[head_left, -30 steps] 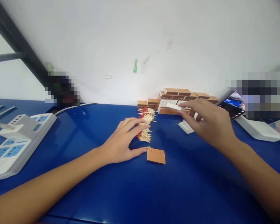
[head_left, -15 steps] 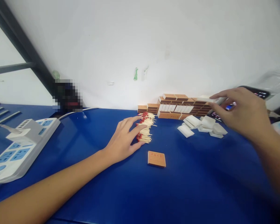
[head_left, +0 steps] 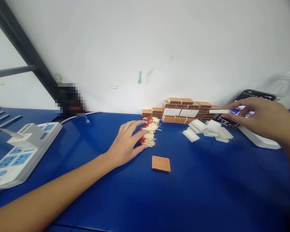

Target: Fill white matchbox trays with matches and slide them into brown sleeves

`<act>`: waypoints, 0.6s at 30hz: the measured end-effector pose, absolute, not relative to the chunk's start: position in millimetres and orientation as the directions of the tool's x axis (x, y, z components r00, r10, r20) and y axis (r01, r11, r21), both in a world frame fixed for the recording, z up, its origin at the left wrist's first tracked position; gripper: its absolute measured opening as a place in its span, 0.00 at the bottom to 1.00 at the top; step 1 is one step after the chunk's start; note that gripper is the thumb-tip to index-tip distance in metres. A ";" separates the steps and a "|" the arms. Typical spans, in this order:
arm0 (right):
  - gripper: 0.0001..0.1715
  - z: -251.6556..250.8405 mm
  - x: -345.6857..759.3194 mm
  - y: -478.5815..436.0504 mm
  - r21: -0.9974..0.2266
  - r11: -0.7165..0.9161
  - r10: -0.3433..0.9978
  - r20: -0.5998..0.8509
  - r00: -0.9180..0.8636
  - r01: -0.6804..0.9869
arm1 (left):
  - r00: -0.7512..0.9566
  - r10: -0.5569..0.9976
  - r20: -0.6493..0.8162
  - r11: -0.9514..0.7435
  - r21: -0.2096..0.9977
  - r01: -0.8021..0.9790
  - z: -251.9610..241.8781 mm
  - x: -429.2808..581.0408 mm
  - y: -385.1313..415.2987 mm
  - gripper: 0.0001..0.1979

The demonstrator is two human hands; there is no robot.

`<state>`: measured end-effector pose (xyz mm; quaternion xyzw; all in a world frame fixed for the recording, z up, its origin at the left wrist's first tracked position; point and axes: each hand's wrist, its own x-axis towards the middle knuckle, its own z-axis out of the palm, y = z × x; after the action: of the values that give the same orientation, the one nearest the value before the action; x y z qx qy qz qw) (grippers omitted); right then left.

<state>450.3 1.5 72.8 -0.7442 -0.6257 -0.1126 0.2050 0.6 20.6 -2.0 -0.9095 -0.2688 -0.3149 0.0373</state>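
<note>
My left hand (head_left: 127,141) lies with spread fingers at the left side of a heap of red-tipped matches (head_left: 151,129), its fingertips touching them. Between thumb and fingers, my right hand (head_left: 258,117) pinches a white matchbox tray (head_left: 219,111), seen edge-on in front of the stack's right end. Below it on the table lie several loose white trays (head_left: 191,134) in a loose group. An orange-brown matchbox (head_left: 161,164) lies flat in front of the matches.
Stacked matchboxes (head_left: 176,119) stand along the wall. A lit phone (head_left: 250,94) leans on a white stand (head_left: 261,140), partly behind my right hand. At left is a white power strip (head_left: 29,164) with a plugged-in adapter. The table (head_left: 106,199) is blue.
My right hand has moved slightly down and to the right with the white tray, away from the stack's top, showing more of the phone and its stand. My left hand stays at the matches.
</note>
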 end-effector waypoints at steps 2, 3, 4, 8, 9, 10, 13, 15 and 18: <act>0.12 71.9 452.4 1.8 -0.135 -0.117 0.878 0.449 0.166 0.984 | 0.655 0.475 0.588 -0.849 0.111 0.516 -2.1 0.6 20.5 0.20; 0.11 70.6 453.5 2.2 -0.122 -0.106 0.877 0.456 0.151 0.987 | 0.656 0.477 0.585 -0.849 0.113 0.517 -2.2 0.5 20.4 0.20; 0.10 69.1 454.7 2.8 -0.116 -0.094 0.880 0.454 0.137 0.989 | 0.657 0.477 0.584 -0.849 0.113 0.515 -2.2 0.3 20.2 0.19; 0.10 63.7 454.7 4.3 -0.142 -0.083 0.889 0.436 0.137 0.986 | 0.661 0.462 0.592 -0.859 0.114 0.498 -2.2 -0.8 20.0 0.20; 0.10 62.9 452.5 4.7 -0.154 -0.082 0.890 0.434 0.142 0.985 | 0.660 0.463 0.591 -0.860 0.119 0.497 -2.2 -1.1 20.2 0.20; 0.10 62.4 449.3 5.0 -0.171 -0.074 0.894 0.425 0.142 0.982 | 0.659 0.465 0.591 -0.860 0.125 0.495 -2.3 -1.3 20.3 0.20; 0.14 62.8 434.6 5.0 -0.220 -0.020 0.910 0.400 0.109 0.975 | 0.656 0.467 0.593 -0.863 0.142 0.485 -2.0 -0.8 20.1 0.20; 0.14 64.3 418.9 2.7 -0.234 0.036 0.890 0.449 0.076 0.972 | 0.646 0.452 0.615 -0.872 0.153 0.464 -0.7 0.6 18.3 0.16; 0.11 65.4 380.2 -8.1 -0.321 0.198 0.873 0.487 -0.018 0.926 | 0.607 0.421 0.675 -0.891 0.183 0.415 4.5 3.3 11.9 0.11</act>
<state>380.2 -8.1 65.4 -0.6316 -0.7123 -0.0435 0.3031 3.3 11.9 4.5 -0.8963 -0.2330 -0.3773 -0.0037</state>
